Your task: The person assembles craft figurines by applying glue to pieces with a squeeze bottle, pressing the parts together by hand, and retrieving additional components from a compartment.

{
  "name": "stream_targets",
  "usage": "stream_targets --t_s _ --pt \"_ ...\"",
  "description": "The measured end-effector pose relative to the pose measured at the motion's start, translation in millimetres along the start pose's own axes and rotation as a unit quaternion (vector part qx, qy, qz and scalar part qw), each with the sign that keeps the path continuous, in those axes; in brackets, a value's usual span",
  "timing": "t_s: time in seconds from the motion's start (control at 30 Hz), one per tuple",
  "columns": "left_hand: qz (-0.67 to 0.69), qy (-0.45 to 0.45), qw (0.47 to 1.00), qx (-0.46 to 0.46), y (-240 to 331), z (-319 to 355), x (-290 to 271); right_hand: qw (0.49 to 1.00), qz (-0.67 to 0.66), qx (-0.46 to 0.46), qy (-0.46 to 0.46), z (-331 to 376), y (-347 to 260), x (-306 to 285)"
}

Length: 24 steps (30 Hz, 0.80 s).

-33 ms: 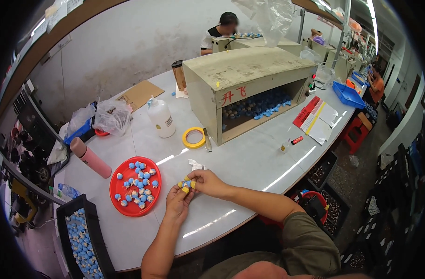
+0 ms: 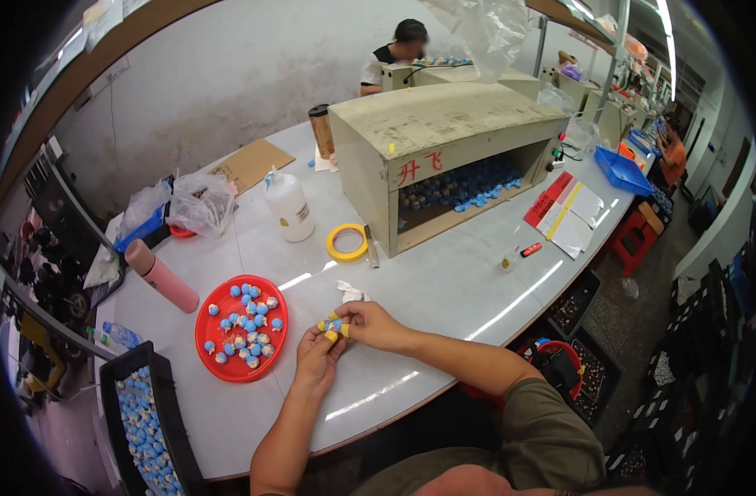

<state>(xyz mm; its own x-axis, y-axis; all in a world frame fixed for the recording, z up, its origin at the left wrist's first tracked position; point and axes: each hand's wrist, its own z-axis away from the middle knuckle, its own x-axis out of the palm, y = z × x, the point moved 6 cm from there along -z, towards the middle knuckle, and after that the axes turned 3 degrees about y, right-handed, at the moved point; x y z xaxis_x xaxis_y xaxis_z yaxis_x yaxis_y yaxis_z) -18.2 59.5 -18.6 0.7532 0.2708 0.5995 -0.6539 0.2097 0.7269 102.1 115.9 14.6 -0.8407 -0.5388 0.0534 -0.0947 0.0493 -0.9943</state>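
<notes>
My left hand (image 2: 316,364) and my right hand (image 2: 378,327) meet over the front of the table, yellow wraps on several fingertips. Between them they pinch a small blue piece (image 2: 335,326); the fingers hide most of it, and its exact kind cannot be made out. Left of my hands lies a round red plate (image 2: 215,366) with several small blue-and-cream ball-shaped pieces (image 2: 250,326) scattered on it. Crumpled white tissue (image 2: 350,291) rests just beyond my fingers.
A black bin (image 2: 173,411) of similar blue pieces stands at the lower left. Behind the plate are a pink bottle (image 2: 167,279), a white squeeze bottle (image 2: 288,208) and yellow tape (image 2: 332,247). A large beige box (image 2: 365,186) holds more blue pieces. Co-workers sit farther off.
</notes>
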Motion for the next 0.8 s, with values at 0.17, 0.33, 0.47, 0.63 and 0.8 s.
stream_targets --t_s 0.17,0.33,0.47,0.63,0.8 --pt "-0.023 0.0 1.0 -0.005 3 -1 4 0.977 0.182 -0.11 0.03 4 -14 -9" --pt "-0.031 -0.006 0.999 -0.006 0 -6 8 0.987 0.131 -0.069 0.057 4 -10 -15" --pt "0.062 -0.014 0.997 -0.053 4 2 6 0.983 0.16 -0.076 0.041 0 -9 -16" --pt "0.05 -0.034 0.997 -0.042 -1 2 9 1.0 0.026 -0.002 -0.003 -1 5 -22" --pt "0.052 -0.053 0.996 -0.052 -3 2 10 0.999 0.037 -0.038 -0.011 0 -3 -22"
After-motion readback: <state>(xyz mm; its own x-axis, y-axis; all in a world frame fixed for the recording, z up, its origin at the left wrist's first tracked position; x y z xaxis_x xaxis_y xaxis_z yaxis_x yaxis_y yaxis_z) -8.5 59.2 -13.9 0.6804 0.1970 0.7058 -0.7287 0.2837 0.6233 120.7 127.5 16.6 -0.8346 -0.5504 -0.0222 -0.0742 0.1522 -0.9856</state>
